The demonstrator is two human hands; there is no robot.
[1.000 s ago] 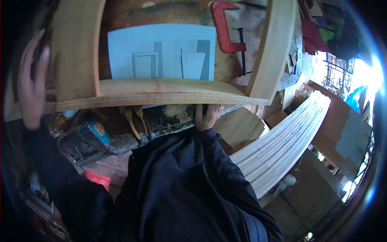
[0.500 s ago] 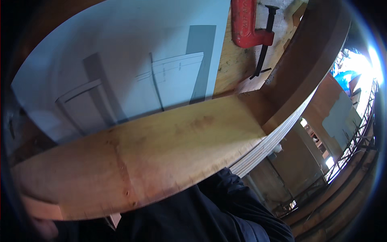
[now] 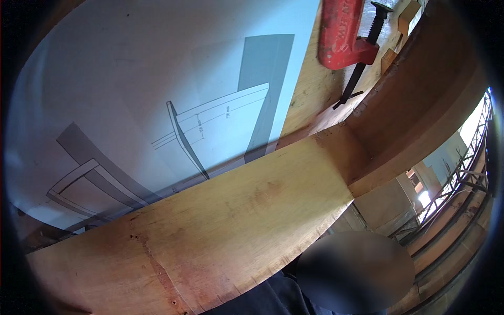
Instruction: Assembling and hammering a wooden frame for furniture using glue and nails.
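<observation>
Across the workbench's near edge lies the wooden board (image 3: 210, 231), abutting the upright (image 3: 415, 100). Drawing sheet (image 3: 157, 94) and red clamp (image 3: 341, 34) sit behind. Your hands are out of sight; their grip cannot be told.

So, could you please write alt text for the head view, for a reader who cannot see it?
A wide curved wooden board fills the lower picture, very close to the camera. Behind it lies a pale blue drawing sheet with grey line sketches, and a red clamp sits at the top right. No hands are visible.

Dark navy sleeve (image 3: 262, 296) at lower edge, soft folded fabric; rest of body hidden behind wood.
</observation>
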